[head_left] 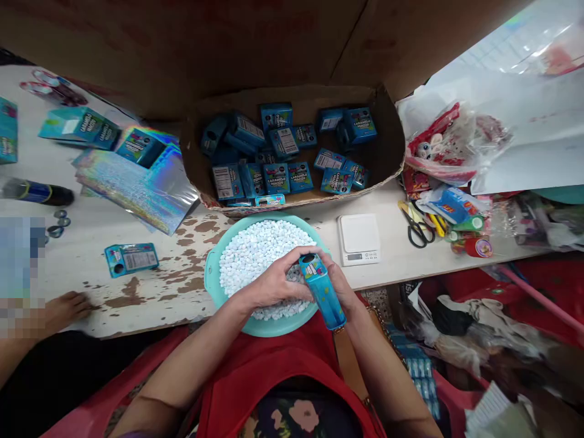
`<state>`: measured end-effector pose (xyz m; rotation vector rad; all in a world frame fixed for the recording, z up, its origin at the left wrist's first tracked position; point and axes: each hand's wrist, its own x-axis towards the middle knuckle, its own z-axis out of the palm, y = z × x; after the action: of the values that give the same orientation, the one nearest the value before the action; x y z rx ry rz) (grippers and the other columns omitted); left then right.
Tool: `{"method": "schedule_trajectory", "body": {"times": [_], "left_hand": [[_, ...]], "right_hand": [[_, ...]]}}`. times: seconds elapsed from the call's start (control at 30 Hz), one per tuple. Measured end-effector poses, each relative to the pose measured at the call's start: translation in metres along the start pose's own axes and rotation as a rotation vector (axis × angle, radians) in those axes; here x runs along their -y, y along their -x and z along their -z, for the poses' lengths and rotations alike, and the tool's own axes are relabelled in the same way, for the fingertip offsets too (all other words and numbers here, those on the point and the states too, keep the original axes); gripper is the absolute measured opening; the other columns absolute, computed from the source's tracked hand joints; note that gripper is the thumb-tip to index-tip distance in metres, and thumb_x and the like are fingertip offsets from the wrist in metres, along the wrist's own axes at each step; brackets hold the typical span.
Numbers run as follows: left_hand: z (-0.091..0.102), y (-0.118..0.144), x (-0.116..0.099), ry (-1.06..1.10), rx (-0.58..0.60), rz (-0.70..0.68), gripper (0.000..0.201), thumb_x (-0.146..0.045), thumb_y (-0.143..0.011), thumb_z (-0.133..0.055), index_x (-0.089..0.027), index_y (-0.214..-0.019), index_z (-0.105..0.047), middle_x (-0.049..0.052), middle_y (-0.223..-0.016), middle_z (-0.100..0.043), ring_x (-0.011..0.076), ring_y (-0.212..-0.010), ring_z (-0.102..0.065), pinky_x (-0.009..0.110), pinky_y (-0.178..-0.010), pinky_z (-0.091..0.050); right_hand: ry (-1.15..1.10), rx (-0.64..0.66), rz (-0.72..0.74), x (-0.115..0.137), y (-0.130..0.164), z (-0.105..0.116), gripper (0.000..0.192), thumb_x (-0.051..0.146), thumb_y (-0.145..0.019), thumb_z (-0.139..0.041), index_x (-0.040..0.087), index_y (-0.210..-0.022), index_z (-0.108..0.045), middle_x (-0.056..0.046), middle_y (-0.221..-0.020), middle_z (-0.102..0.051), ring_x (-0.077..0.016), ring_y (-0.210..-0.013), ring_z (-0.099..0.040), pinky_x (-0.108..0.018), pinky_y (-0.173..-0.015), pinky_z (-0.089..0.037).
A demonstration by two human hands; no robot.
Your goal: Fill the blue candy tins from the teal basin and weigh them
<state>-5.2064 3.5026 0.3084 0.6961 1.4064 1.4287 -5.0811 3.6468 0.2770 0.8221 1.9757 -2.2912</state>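
Observation:
A small blue candy box [326, 299] is tilted between my two hands, a dark round opening showing at its upper end. My right hand [343, 286] wraps around its right side. From the left, my left hand [276, 281] grips near its upper end, with the index finger over the top and the thumb below. Both hands are over the right part of a turquoise basin [211, 274] full of small white candies [260, 249]. Behind the basin stands a cardboard carton [395, 161] holding several similar blue boxes [276, 177].
A white scale [359, 234] and black-handled scissors [417, 228] are on the right. Another person's hand [68, 310] rests at left, near a single blue box [132, 258]. Holographic sheets [137, 188] and a dark bottle [45, 191] lie farther back.

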Motion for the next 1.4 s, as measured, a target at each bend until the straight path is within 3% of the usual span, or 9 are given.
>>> {"method": "schedule_trajectory", "body": {"times": [0.1,0.2,0.33,0.47,0.63,0.9,1.1,1.3,1.4], "left_hand": [[-0.008,-0.001,0.002,0.178,-0.172,0.067,0.059,-0.038,-0.067,-0.082,-0.022,-0.118,-0.057,0.006,-0.111,-0.063,0.0228,-0.098,-0.061,0.032,-0.083,-0.050],[-0.016,0.006,0.003,0.107,-0.330,0.152,0.044,-0.040,-0.075,-0.074,-0.023,-0.113,-0.057,0.003,-0.102,-0.062,0.0177,-0.085,-0.060,0.028,-0.074,-0.050],[-0.009,0.012,0.006,-0.105,-0.317,0.026,0.047,-0.048,-0.086,-0.059,-0.024,-0.126,-0.050,0.007,-0.115,-0.061,0.0217,-0.101,-0.060,0.034,-0.088,-0.050],[0.030,0.009,0.030,-0.667,-0.543,-0.034,0.053,-0.051,-0.093,-0.042,-0.019,-0.136,-0.044,0.014,-0.135,-0.052,0.0296,-0.126,-0.046,0.047,-0.107,-0.036],[0.046,-0.002,0.061,-1.144,-0.444,0.151,0.051,-0.051,-0.094,-0.041,-0.016,-0.129,-0.054,0.016,-0.133,-0.054,0.0335,-0.122,-0.046,0.049,-0.103,-0.037],[0.014,-0.011,0.066,-1.215,-0.494,0.259,0.043,-0.057,-0.087,-0.052,-0.020,-0.105,-0.065,0.011,-0.102,-0.062,0.0276,-0.094,-0.058,0.036,-0.074,-0.045],[0.015,-0.009,0.068,-0.852,-0.655,0.157,0.021,-0.037,-0.084,-0.057,-0.019,-0.078,-0.065,0.006,-0.083,-0.068,0.0219,-0.083,-0.064,0.030,-0.070,-0.044],[0.006,0.003,0.036,0.120,-0.717,0.263,0.028,-0.043,-0.073,-0.069,-0.018,-0.067,-0.059,-0.002,-0.058,-0.055,0.0102,-0.048,-0.047,0.023,-0.046,-0.037],[-0.004,0.011,0.015,0.516,-0.644,0.136,0.024,-0.038,-0.073,-0.068,-0.017,-0.071,-0.057,-0.002,-0.058,-0.056,0.0086,-0.043,-0.046,0.021,-0.041,-0.034]], "right_hand": [[-0.174,0.031,-0.118,0.008,-0.001,-0.003,0.062,0.080,-0.079,-0.045,0.023,-0.101,-0.060,-0.004,-0.092,-0.068,-0.0207,-0.082,-0.066,-0.034,-0.076,-0.055],[-0.177,0.100,-0.151,0.018,0.004,0.002,0.063,0.075,-0.076,-0.054,0.025,-0.114,-0.058,-0.005,-0.101,-0.068,-0.0225,-0.091,-0.067,-0.036,-0.081,-0.055],[0.046,0.012,-0.097,0.033,0.014,0.000,0.058,0.046,-0.064,-0.082,0.024,-0.112,-0.058,-0.003,-0.099,-0.068,-0.0194,-0.087,-0.066,-0.031,-0.078,-0.055],[0.154,-0.102,-0.006,0.039,0.028,0.002,0.044,0.041,-0.071,-0.079,0.023,-0.106,-0.059,-0.001,-0.094,-0.066,-0.0154,-0.077,-0.064,-0.026,-0.070,-0.054],[0.242,-0.061,-0.031,0.029,0.041,0.011,0.038,0.038,-0.071,-0.080,0.023,-0.100,-0.060,0.002,-0.086,-0.064,-0.0134,-0.072,-0.061,-0.024,-0.067,-0.051],[0.285,-0.184,-0.073,0.026,0.049,0.005,0.037,0.044,-0.073,-0.077,0.022,-0.097,-0.060,0.002,-0.078,-0.063,-0.0132,-0.067,-0.058,-0.024,-0.061,-0.051],[0.456,-0.203,-0.006,0.021,0.051,-0.005,0.038,0.047,-0.074,-0.075,0.021,-0.098,-0.061,0.000,-0.084,-0.065,-0.0153,-0.073,-0.061,-0.026,-0.066,-0.050],[0.631,-0.192,0.147,0.022,0.054,-0.019,0.033,0.041,-0.079,-0.073,0.022,-0.102,-0.059,-0.002,-0.091,-0.065,-0.0169,-0.081,-0.063,-0.028,-0.072,-0.050],[0.730,-0.181,0.279,0.023,0.051,-0.028,0.029,0.038,-0.081,-0.072,0.022,-0.102,-0.058,-0.003,-0.092,-0.065,-0.0184,-0.085,-0.063,-0.030,-0.075,-0.050]]}}
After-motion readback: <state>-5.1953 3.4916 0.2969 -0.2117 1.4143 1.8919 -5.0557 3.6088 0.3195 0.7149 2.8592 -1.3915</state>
